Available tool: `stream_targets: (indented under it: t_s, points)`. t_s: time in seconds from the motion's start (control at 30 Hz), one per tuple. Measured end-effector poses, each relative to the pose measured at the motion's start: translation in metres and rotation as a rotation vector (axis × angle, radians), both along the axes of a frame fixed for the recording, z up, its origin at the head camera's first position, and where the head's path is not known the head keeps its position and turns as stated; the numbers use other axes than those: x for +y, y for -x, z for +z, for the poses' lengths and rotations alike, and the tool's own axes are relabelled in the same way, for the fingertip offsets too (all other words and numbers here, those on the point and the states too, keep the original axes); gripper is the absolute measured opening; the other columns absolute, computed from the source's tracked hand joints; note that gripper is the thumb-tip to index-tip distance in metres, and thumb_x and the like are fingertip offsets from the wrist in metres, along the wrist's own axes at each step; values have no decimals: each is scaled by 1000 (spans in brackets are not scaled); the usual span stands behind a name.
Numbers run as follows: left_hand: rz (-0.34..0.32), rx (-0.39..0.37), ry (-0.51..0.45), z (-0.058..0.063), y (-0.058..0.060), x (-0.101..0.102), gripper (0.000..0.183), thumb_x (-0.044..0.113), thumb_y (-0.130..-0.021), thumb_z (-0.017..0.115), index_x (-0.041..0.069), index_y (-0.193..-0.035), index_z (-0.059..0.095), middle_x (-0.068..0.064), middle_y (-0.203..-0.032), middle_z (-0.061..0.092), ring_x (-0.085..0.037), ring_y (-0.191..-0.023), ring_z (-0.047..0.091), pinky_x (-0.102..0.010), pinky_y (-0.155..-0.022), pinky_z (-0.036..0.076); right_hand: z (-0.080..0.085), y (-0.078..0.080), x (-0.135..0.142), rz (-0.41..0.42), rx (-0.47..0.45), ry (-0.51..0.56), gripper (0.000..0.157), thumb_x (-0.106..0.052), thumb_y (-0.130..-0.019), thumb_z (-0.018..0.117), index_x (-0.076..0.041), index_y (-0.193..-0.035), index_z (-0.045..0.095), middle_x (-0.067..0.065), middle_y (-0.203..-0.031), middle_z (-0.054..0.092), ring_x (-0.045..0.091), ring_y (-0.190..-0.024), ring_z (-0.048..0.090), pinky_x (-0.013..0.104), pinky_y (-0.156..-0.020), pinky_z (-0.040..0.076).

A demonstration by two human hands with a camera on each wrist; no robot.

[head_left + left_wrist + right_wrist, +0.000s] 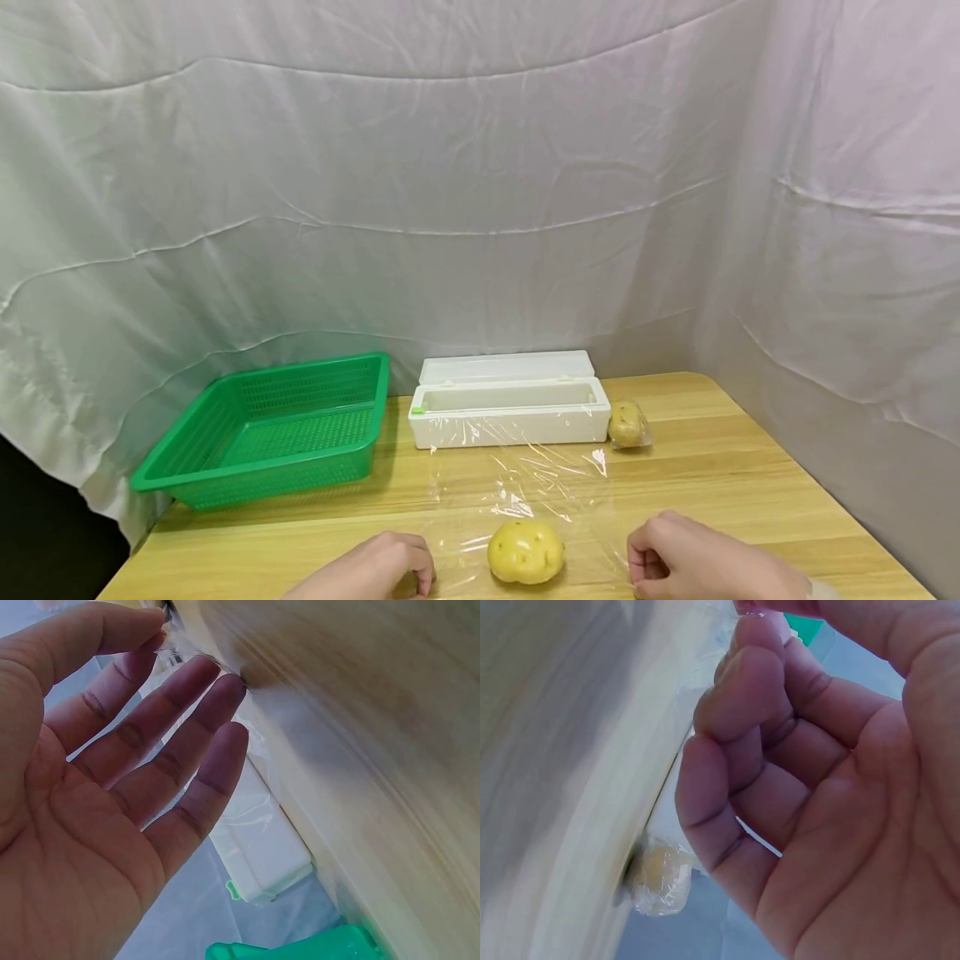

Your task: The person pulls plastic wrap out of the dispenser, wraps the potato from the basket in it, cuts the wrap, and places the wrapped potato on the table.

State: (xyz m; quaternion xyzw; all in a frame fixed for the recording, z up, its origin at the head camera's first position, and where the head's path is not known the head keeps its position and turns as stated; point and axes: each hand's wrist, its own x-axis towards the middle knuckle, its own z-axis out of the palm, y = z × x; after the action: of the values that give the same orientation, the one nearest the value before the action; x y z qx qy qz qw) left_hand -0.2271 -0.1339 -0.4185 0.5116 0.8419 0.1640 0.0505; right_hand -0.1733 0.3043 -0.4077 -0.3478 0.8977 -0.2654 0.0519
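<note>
A sheet of clear plastic wrap (pixel 525 479) spreads over the wooden table from the front of a white wrap dispenser box (pixel 510 429). On the sheet lies a bare yellow potato (pixel 527 552), between my two hands. To the potato's left, my left hand (pixel 382 568) pinches the wrap's edge; in the left wrist view its thumb and index fingertip meet on the film, the other fingers loosely bent. My right hand (pixel 693 554) pinches the opposite edge, thumb against index finger, with the remaining fingers curled in the right wrist view.
The dispenser's lid (pixel 506 367) stands raised at the back. Against the box's right end sits a second potato (pixel 627 425), wrapped in film. A green perforated basket (pixel 258 464) stands at the back left. Grey cloth (pixel 480 167) hangs behind the table and along its right side.
</note>
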Motion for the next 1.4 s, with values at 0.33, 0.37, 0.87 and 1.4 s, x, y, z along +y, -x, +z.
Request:
stream_targets:
  t_s: [0.33,0.37,0.87,1.4]
  points:
    - [32,-37,-126,6,2,-3,15,12,-97,75,23,-90,70,20,-94,69,7,-83,58,-15,-74,53,0,7,8,15,-45,58,20,-17,-100,74,-29,-86,66,-27,-74,50,-14,-66,45,15,-58,45]
    - [49,-74,-122,8,3,-3,14,14,-100,74,24,-91,70,22,-94,68,7,-82,56,-16,-73,53,-1,8,8,19,-43,64,19,-17,-100,74,-29,-86,66,-27,-74,50,-14,-65,45,15,-58,45]
    - [46,-54,-153,3,14,-3,19,10,-97,76,25,-90,66,21,-90,65,5,-88,59,-18,-76,54,-4,25,10,28,-104,86,16,-17,-100,75,-25,-86,69,-25,-72,51,-12,-63,45,15,-55,44]
    - [57,31,-108,12,4,-3,17,12,-98,75,26,-92,68,22,-93,65,6,-87,59,-20,-79,57,2,19,10,86,-33,79,17,-15,-96,78,-24,-86,68,-25,-73,50,-14,-64,43,13,-56,42]
